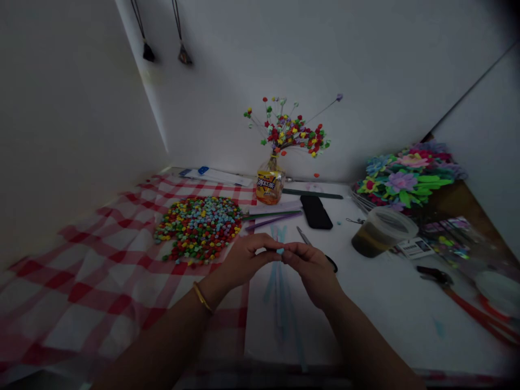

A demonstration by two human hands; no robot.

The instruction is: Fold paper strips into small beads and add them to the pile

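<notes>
A small light-blue folded paper star (pixel 280 251) is pinched between the fingertips of both my hands. My left hand (pixel 252 257), with a gold bracelet at its wrist, grips it from the left. From the right, my right hand (pixel 312 268) closes thumb and forefinger on it. Pale blue paper strips (pixel 280 303) lie on the white board (pixel 325 330) below my hands. Scissors (pixel 303 235) lie just beyond my right hand, which partly hides them. To the left, a large heap of colourful paper stars (pixel 203 225) rests on a red-and-white checked cloth (pixel 134 303).
At the back stands a bottle vase (pixel 270 184) of stars on thin stems. Right of it lie a black phone (pixel 316 212), a tilted plastic tub (pixel 384 230) with dark contents, orange-handled pliers (pixel 455 292) and fuzzy craft flowers (pixel 402 179). Purple and green strips (pixel 272 218) lie behind my hands.
</notes>
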